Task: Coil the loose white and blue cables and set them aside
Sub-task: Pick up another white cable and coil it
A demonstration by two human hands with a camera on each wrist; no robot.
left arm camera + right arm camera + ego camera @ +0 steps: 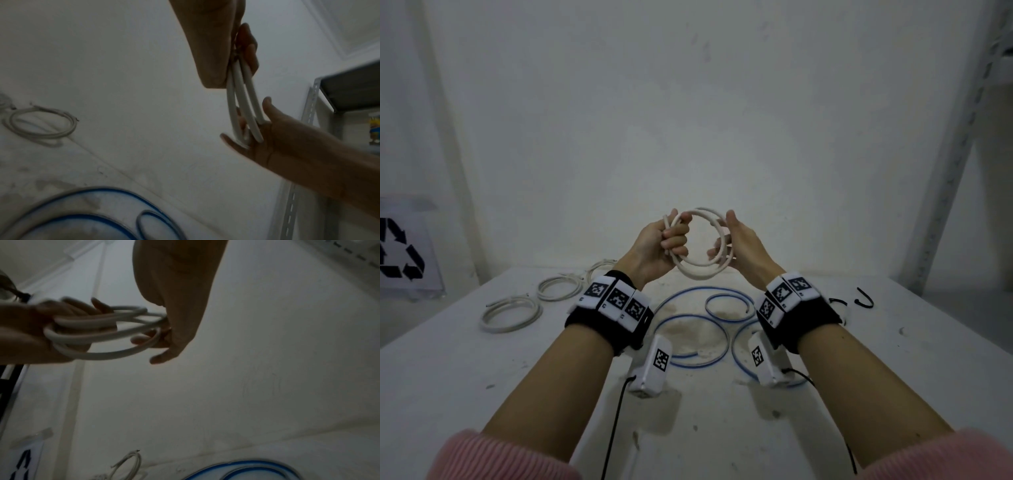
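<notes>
A thick white cable (700,272) is wound into a ring of a few loops and held up above the table between both hands. My left hand (667,240) grips the ring's left side in a fist, with a cable end sticking up past the knuckles. My right hand (736,240) holds the right side, fingers hooked through the loops and thumb up. The left wrist view shows the loops (244,110) edge-on running down into the right hand (277,138). A white and blue cable (688,291) lies loose in wide curls on the table under my wrists.
Three coiled white cables (510,313) (560,289) (602,265) lie at the table's (825,394) far left. A small black hook-shaped piece (864,298) lies at the right. A recycling sign (400,253) hangs on the left and a metal shelf upright (955,147) stands on the right.
</notes>
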